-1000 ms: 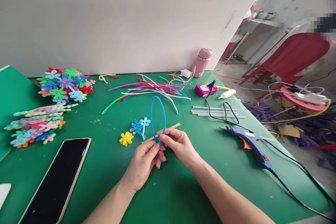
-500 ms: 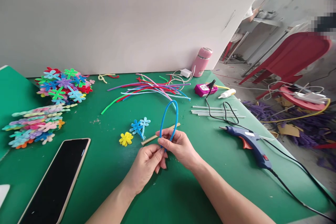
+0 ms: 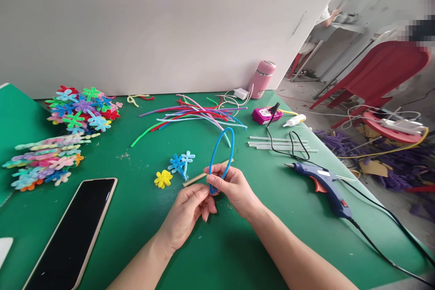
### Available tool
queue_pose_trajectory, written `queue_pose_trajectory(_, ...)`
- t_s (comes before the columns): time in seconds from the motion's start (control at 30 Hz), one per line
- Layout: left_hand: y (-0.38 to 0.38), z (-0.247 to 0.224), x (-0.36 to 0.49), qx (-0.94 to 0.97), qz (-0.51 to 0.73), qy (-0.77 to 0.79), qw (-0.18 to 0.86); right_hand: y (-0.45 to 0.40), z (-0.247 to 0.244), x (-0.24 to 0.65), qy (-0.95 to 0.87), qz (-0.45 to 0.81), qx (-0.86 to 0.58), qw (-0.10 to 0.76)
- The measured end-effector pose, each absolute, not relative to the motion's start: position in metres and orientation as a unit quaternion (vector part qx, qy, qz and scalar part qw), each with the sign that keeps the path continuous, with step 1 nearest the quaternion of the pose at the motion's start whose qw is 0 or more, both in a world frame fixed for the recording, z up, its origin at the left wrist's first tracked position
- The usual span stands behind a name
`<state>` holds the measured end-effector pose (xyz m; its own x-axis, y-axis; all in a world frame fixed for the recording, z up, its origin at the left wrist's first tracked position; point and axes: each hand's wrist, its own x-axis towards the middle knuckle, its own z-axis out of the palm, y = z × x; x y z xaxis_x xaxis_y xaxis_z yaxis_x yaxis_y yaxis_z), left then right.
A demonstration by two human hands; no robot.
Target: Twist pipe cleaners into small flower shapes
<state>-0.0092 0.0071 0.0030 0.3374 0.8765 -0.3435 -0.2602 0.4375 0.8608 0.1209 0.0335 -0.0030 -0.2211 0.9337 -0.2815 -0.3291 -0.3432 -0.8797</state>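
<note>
A blue pipe cleaner (image 3: 233,144) is bent into an upright oval loop above the table. My right hand (image 3: 238,191) pinches its lower part between thumb and fingers. At the bottom of the loop, the thumb and forefinger of my left hand (image 3: 186,213) close on the pipe cleaner, partly hiding its ends. Behind my fingers a thin wooden-looking stick (image 3: 195,179) lies on the table. Left of it are a blue pipe-cleaner flower (image 3: 176,163), a light blue one (image 3: 187,157) with a stem, and a yellow flower (image 3: 163,179).
Loose pipe cleaners (image 3: 197,114) lie across the back of the green table (image 3: 136,235). Finished flowers (image 3: 81,108) are piled left, beyond a phone (image 3: 71,235). On the right are a glue gun (image 3: 322,186), glue sticks (image 3: 278,144), a purple box (image 3: 266,116) and a pink flask (image 3: 262,80).
The blue loop has shifted slightly right and looks more closed at the bottom. My left fingers have moved a little along its lower end. In the background, a person's arm has moved.
</note>
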Motion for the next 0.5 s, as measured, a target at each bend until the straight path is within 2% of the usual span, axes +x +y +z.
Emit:
queue_pose_trajectory(0.3, 0.005, 0.000, -0.008, 0.418, 0.365, 0.471, 0.686, 0.032, -0.003, 0.117, -0.371, 0.697, -0.415, 0.453)
queue_pose_trajectory(0.5, 0.004, 0.002, -0.008, 0.421, 0.342, 0.467, 0.699, 0.038, 0.006, 0.128, -0.369, 0.619, -0.459, 0.520)
